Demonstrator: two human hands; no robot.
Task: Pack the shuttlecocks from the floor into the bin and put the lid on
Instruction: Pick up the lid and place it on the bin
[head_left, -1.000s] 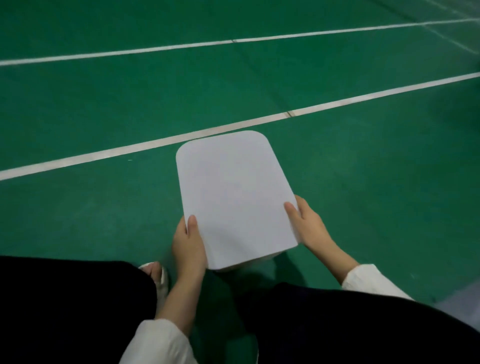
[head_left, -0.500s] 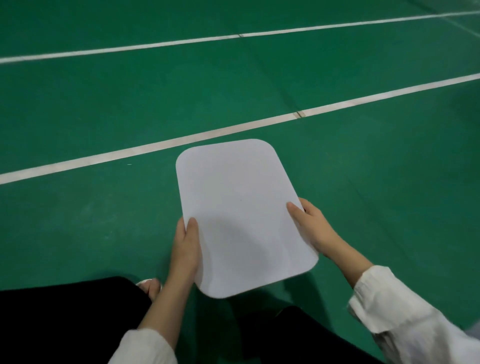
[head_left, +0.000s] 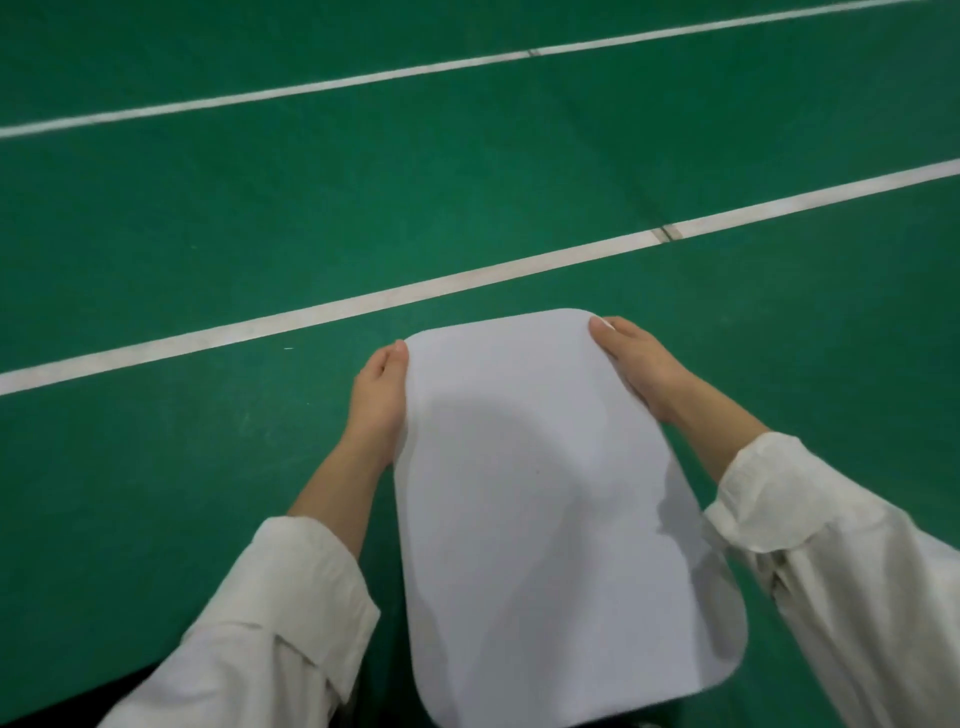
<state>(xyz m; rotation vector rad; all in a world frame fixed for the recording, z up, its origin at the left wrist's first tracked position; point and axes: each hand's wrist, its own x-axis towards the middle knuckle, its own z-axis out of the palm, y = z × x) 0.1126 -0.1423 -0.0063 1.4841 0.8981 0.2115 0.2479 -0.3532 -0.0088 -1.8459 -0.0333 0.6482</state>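
A white flat lid (head_left: 545, 519) with rounded corners fills the lower middle of the head view, above the green floor. My left hand (head_left: 379, 400) holds its left edge near the far corner, thumb lying along the rim. My right hand (head_left: 639, 369) holds the far right corner, thumb on top, fingers out of sight at the side. The lid hides whatever lies under it, so no bin shows. No shuttlecocks are in sight.
Green court floor (head_left: 208, 234) stretches ahead, crossed by two white lines (head_left: 467, 280). My white sleeves (head_left: 270, 623) frame the lid on both sides. A strip of dark clothing shows at the bottom left.
Both hands have shifted from the lid's near end up its sides to the far corners. The lid now lies lower and closer in view, and my legs are mostly out of view.
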